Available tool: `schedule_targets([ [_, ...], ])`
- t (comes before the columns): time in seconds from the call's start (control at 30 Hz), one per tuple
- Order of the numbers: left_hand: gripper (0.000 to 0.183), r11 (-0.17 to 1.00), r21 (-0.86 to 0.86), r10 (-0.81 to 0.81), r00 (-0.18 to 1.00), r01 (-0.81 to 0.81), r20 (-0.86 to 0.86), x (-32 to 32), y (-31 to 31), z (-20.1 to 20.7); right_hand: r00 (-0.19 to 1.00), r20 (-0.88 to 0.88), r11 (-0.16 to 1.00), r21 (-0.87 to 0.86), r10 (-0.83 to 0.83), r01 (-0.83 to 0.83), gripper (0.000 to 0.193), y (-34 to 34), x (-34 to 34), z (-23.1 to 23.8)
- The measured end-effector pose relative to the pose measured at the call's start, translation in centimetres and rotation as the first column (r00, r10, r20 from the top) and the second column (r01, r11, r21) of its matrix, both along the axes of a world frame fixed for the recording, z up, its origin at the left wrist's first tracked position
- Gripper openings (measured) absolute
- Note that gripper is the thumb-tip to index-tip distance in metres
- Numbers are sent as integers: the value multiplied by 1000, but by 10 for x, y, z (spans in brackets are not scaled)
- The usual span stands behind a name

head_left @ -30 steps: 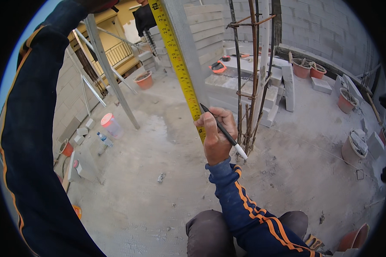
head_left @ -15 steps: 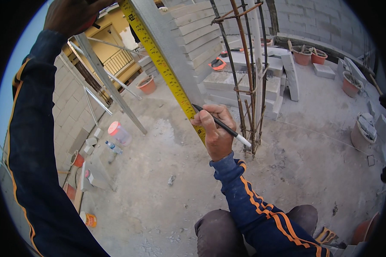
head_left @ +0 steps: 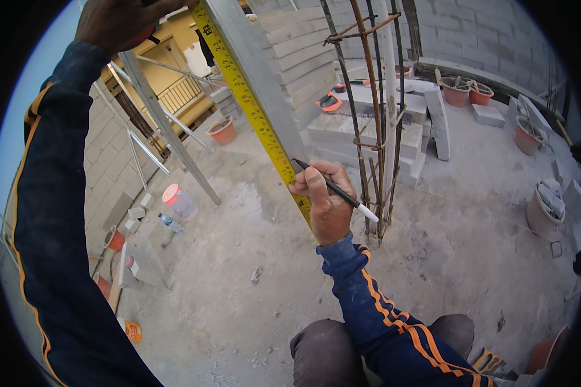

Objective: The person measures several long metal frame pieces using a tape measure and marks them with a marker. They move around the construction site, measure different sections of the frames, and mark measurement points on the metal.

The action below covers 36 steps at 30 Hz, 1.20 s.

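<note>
My left hand [head_left: 114, 24], raised at the upper left, is closed on a tape measure, whose red and black case mostly hides behind the fingers. Its yellow blade [head_left: 244, 93] slants down along a flat grey bar [head_left: 263, 80] to my right hand [head_left: 330, 209]. There the fingers are closed round a black marker [head_left: 339, 191] with a white rear end, and they touch the blade near its lower end. The marker's dark tip lies against the lower end of the bar, beside the blade's edge.
Rusty rebar [head_left: 374, 97] stands upright just right of my right hand. Behind it are stacked grey blocks [head_left: 342, 126] with an orange-handled saw [head_left: 329, 102]. Buckets [head_left: 455, 92] stand along the right. A metal prop [head_left: 168, 129], a pink-lidded jar [head_left: 179, 200] and a bottle [head_left: 170, 222] are at left.
My left hand and the upper part of the blade have shifted slightly right in the picture. My right hand keeps its hold on the marker, almost unmoved.
</note>
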<state>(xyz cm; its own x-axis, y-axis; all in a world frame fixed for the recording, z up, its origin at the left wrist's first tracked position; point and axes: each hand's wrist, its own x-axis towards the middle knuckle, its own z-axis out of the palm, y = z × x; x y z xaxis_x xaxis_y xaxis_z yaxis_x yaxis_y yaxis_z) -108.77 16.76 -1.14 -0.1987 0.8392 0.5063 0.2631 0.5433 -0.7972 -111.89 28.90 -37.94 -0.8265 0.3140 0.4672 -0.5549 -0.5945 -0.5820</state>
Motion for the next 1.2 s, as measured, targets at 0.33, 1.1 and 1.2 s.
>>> schedule_targets([
  [0.33,23,999,4,-34,999,35,-18,-7,-8,6,997,58,984,-172,49,-39,22,-6,-7,-4],
  [1.1,32,999,-40,-26,975,17,-220,-32,-32,1,941,-316,991,12,-120,130,18,-14,-13,182],
  [1.2,32,1000,-27,-4,981,-1,-193,-29,-32,1,934,-332,989,4,-135,145,18,-15,-16,181],
])
